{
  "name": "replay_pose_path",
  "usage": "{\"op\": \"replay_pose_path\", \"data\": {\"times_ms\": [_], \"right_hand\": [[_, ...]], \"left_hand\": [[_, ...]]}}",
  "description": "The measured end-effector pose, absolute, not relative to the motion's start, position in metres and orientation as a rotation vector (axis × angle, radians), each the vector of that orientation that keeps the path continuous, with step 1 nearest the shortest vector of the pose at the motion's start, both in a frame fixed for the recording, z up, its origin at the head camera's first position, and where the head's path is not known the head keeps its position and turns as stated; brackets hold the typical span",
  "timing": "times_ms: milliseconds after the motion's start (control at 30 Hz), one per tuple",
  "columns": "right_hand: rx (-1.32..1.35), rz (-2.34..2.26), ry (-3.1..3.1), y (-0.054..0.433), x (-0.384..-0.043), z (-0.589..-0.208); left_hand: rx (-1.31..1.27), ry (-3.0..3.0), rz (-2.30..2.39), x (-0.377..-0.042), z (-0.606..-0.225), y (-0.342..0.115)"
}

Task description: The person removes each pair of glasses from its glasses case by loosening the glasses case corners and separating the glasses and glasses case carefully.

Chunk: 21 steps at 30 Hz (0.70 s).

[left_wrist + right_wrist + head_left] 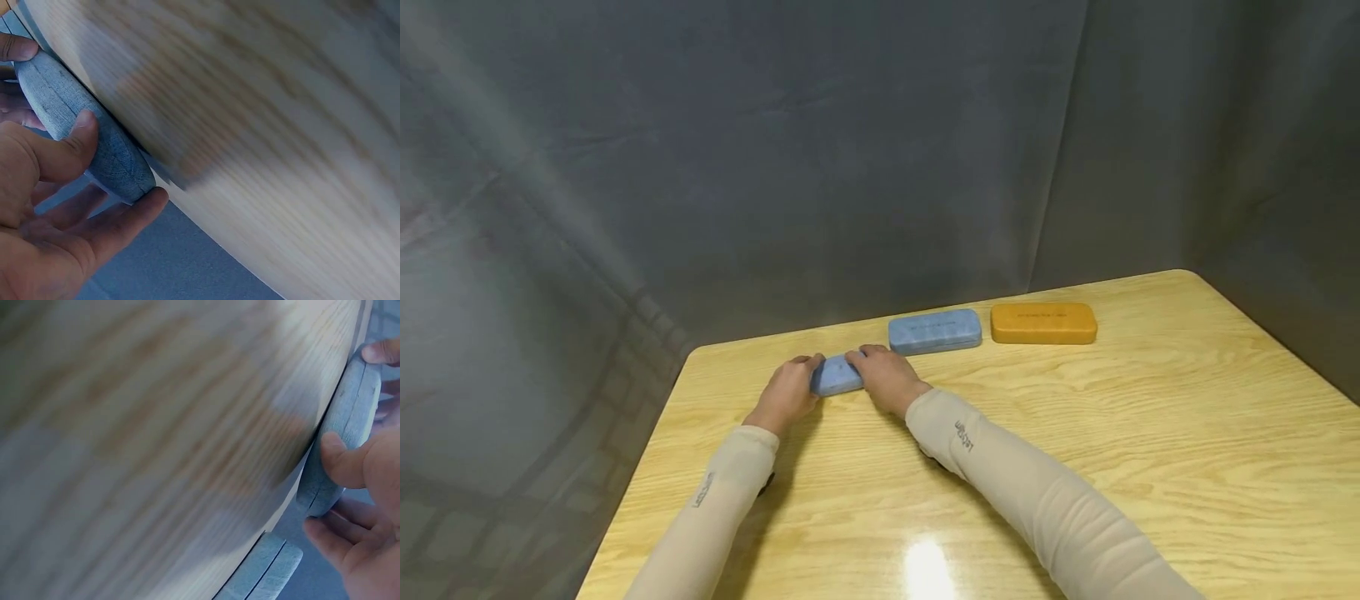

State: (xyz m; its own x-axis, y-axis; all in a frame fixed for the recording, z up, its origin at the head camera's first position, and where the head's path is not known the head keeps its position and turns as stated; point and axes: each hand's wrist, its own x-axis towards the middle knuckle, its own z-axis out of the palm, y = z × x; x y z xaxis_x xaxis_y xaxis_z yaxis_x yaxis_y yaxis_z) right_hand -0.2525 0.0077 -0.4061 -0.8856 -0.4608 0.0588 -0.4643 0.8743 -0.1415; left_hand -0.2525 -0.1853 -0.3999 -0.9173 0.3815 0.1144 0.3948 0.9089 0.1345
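Observation:
Both hands grip a blue glasses case [837,375] at the table's far left. My left hand [787,388] has its left end, and my right hand [887,377] its right end. In the left wrist view the left thumb [85,134] presses the seamed front side of the case [115,147], with the other fingers around the back and end. The right wrist view shows the right thumb [334,450] on that same side, the fingers curling behind. Just right of the right hand lies a second blue glasses case [936,331], its lid down.
An orange glasses case [1043,323] lies to the right of the second blue one, a small gap between them. Both are near the back edge of the wooden table [1112,442]. Grey curtains [850,167] hang behind and beside the table.

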Motion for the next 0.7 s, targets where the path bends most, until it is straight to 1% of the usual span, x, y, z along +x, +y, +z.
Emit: {"op": "replay_pose_path", "data": {"times_ms": [400, 700], "right_hand": [[0.753, 0.116, -2.986, 0.0107, -0.2501, -0.407], [0.834, 0.06, -2.897, 0.0143, -0.2465, -0.411]], "left_hand": [[-0.626, -2.969, -0.244, -0.251, -0.3997, -0.1815], [-0.629, -2.974, -0.214, -0.2485, -0.4008, -0.1795]]}}
